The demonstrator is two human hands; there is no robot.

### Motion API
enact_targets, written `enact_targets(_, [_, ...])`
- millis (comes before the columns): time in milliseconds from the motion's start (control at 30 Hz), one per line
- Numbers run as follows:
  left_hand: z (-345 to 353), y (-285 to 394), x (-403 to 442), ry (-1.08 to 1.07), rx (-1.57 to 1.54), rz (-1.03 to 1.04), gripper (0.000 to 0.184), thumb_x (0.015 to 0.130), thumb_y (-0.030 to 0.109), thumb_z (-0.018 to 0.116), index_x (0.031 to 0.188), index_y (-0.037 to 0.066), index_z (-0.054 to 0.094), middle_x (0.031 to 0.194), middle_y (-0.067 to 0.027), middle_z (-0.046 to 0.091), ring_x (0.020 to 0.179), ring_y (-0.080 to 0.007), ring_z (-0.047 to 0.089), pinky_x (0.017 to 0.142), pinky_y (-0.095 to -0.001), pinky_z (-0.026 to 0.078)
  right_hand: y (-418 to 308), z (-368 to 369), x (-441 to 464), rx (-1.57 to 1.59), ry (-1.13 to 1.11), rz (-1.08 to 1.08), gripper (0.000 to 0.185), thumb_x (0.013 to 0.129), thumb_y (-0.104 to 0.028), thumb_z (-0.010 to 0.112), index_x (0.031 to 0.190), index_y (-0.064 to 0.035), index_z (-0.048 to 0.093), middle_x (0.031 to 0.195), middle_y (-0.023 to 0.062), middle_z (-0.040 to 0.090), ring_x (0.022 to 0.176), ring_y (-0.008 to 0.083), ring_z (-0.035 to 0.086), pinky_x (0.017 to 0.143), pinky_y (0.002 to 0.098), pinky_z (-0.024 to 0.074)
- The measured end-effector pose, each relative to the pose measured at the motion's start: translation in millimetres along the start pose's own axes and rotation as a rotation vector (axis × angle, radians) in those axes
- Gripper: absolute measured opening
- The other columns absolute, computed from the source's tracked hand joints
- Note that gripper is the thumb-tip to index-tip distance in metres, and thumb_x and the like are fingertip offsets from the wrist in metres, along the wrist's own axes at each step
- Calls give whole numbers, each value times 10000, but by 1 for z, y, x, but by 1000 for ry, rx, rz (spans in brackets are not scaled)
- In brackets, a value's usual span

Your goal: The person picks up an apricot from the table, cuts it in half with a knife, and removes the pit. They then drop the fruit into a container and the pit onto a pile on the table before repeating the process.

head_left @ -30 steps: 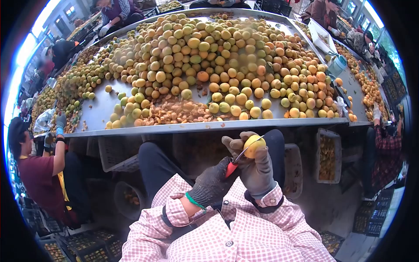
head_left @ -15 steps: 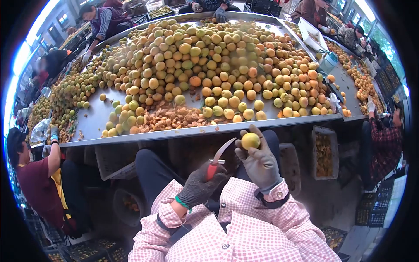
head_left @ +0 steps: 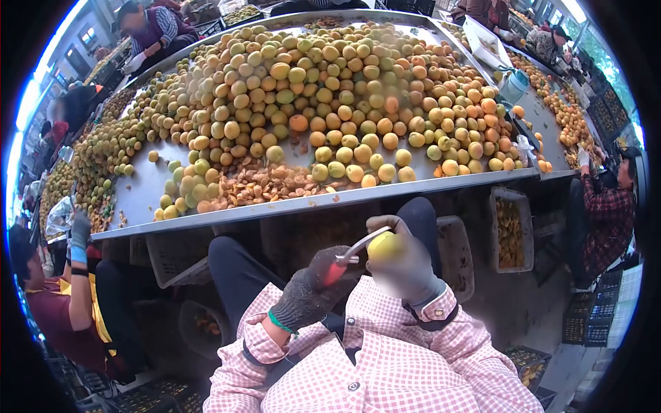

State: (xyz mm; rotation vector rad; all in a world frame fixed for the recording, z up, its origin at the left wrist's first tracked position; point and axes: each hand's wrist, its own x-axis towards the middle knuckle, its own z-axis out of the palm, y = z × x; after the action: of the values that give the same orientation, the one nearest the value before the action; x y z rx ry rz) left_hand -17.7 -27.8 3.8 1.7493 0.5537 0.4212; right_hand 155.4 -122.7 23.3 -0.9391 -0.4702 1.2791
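In front of my lap, my left hand [head_left: 313, 292], in a dark knitted glove, is closed around the red handle of a curved knife [head_left: 334, 272]. The blade reaches across to a yellow-green apricot [head_left: 387, 247] and lies against its upper side. My right hand [head_left: 406, 270], in a grey glove, grips that apricot; part of this hand is blurred. Beyond both hands, a large heap of apricots [head_left: 303, 89] covers the metal table [head_left: 241, 210]. A pile of brown apricot pits [head_left: 268, 184] lies near its front edge.
Under the table stand a white crate [head_left: 172, 258], a round tub [head_left: 201, 327] and a narrow crate of cut fruit [head_left: 511, 230]. A co-worker in maroon [head_left: 58, 323] sits at left, another in plaid [head_left: 607, 213] at right. A bottle [head_left: 513, 86] stands on the table.
The knife blade and the apricot, apart before, have come together. My right hand has closed more around the fruit and tilted toward the knife. The view has shifted slightly.
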Motion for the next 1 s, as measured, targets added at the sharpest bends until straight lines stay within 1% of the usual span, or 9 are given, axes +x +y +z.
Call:
enact_targets(33, [0, 7, 1, 36, 153, 144, 434, 840, 104, 669, 1232, 68, 486, 921, -99, 671, 802, -191, 664, 701, -331, 523, 5, -4, 1, 2, 2, 2, 555, 721, 51, 738, 1168, -69, 433, 1029, 23, 512, 924, 99, 562, 801, 222, 491])
enact_targets(133, [0, 9, -2, -3, 311, 8, 472, 804, 134, 702, 1232, 98, 506, 935, -125, 674, 819, -265, 684, 698, -347, 526, 17, -15, 2, -13, -34, -76, 535, 724, 91, 701, 1168, -57, 441, 1054, 45, 538, 972, 127, 579, 837, 242, 504])
enact_targets(233, [-2, -7, -3, 31, 431, 99, 450, 814, 240, 697, 1218, 128, 534, 921, -169, 661, 767, -369, 649, 631, -403, 525, 13, -6, 0, 18, -40, -107, 511, 716, 108, 691, 1141, -49, 453, 1073, 76, 561, 998, 138, 580, 868, 260, 508])
enact_targets(533, [-3, -18, -8, 61, 587, 179, 434, 724, 115, 689, 1147, 116, 592, 849, -166, 658, 722, -352, 649, 607, -411, 521, 19, 2, -1, 43, -42, -191, 479, 710, 125, 684, 1093, -55, 459, 1063, 96, 584, 1029, 164, 578, 926, 298, 486])
enact_targets(600, [-4, -15, -8, 45, 576, 168, 434, 722, 104, 683, 1146, 115, 592, 855, -167, 657, 729, -352, 648, 611, -411, 522, 19, 0, -2, 48, -76, -165, 489, 711, 91, 704, 1098, -86, 465, 1053, 77, 583, 1020, 187, 606, 1084, 437, 349])
enact_targets(733, [-3, -5, -4, 27, 564, 183, 444, 715, 80, 664, 1151, 121, 592, 879, -171, 655, 753, -354, 643, 626, -417, 522, 18, 1, -2, -78, -124, -261, 475, 726, 46, 728, 1093, -96, 462, 1053, 69, 584, 1029, 181, 600, 1089, 438, 333])
enact_targets(800, [-3, -7, 0, 17, 549, 181, 460, 711, 75, 663, 1162, 126, 590, 888, -169, 656, 759, -354, 643, 630, -418, 522, 19, 6, 0, -243, -162, -341, 468, 744, 46, 724, 1109, -73, 456, 1097, 68, 576, 1038, 136, 565, 968, 296, 432])
enact_targets(900, [0, -11, 4, 31, 558, 184, 432, 727, 89, 651, 1153, 128, 591, 873, -168, 656, 754, -354, 643, 623, -423, 517, 24, 9, 0, -229, -120, -366, 465, 757, 15, 734, 1116, -71, 452, 1109, 69, 576, 1038, 131, 560, 961, 288, 425])
enact_targets(1000, [8, -15, 12, 47, 594, 106, 354, 751, 118, 646, 1101, 121, 598, 816, -170, 650, 729, -367, 636, 602, -431, 501, 16, 11, 5, -135, -23, -231, 448, 785, -1, 715, 1141, -54, 448, 1137, 77, 561, 1013, 127, 569, 911, 264, 484])
